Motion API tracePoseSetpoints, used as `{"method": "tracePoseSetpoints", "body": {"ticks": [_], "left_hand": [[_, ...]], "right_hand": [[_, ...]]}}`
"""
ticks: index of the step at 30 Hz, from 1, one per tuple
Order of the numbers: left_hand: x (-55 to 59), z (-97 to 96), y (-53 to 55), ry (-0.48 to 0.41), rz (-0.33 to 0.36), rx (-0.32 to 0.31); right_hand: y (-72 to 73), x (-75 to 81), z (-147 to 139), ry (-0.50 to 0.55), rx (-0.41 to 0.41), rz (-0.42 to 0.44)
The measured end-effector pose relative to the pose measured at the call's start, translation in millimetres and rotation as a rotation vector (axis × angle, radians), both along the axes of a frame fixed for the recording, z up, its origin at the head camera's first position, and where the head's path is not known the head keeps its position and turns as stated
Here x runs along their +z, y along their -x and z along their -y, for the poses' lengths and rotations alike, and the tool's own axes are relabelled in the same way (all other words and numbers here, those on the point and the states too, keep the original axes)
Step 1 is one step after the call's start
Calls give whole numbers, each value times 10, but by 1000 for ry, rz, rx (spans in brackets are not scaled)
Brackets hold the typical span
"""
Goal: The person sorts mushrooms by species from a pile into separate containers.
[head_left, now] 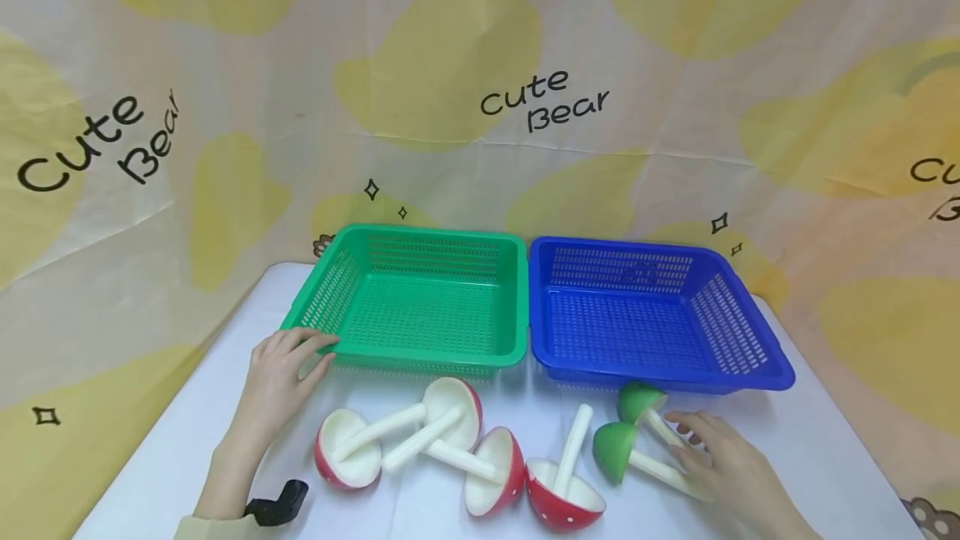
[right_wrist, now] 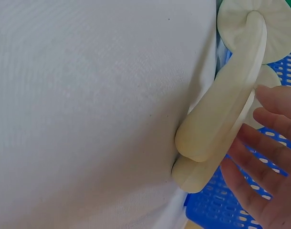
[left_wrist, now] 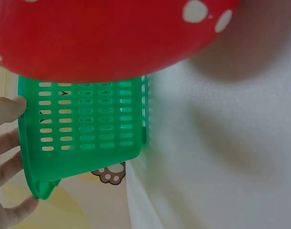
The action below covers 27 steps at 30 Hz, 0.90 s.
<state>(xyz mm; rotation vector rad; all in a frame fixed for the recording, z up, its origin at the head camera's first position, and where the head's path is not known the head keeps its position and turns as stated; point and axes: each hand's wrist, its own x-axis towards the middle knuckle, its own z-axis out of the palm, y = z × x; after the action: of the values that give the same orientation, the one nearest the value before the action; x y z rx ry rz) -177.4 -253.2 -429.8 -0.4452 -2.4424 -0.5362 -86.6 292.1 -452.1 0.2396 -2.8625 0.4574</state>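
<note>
My left hand [head_left: 281,382] grips the front left corner of the green basket [head_left: 517,307], thumb on the outer side and fingers over the rim. My right hand [head_left: 720,457] is beside two toy mushrooms with green caps, its fingers loosely bent and spread at their stems. The farther green mushroom [head_left: 637,400] lies close to the blue basket; the nearer green mushroom [head_left: 613,450] points its pale stem [right_wrist: 222,100] toward my right hand. Several red-capped mushrooms with white spots lie between my hands, among them a leftmost red mushroom [head_left: 352,469].
A blue basket [head_left: 660,377] stands right of the green one, their sides almost meeting. Both are on a white-covered table [head_left: 420,515] before a printed cloth backdrop [head_left: 435,65]. A black strap piece [head_left: 281,502] sits at my left wrist.
</note>
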Motion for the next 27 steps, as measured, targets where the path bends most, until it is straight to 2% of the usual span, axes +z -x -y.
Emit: {"method": "tracePoseSetpoints", "body": {"ticks": [9, 15, 18, 23, 27], "left_hand": [[2, 0, 13, 15, 5, 4], [-3, 3, 2, 15, 6, 10], [-5, 7, 7, 14, 5, 7], [-3, 12, 8, 11, 16, 7], [3, 11, 3, 11, 19, 10]], "right_hand": [[26, -23, 25, 28, -16, 63], [55, -41, 28, -4, -27, 96], [54, -60, 22, -22, -13, 49], [50, -80, 0, -59, 29, -78], [39, -51, -21, -71, 37, -82]]}}
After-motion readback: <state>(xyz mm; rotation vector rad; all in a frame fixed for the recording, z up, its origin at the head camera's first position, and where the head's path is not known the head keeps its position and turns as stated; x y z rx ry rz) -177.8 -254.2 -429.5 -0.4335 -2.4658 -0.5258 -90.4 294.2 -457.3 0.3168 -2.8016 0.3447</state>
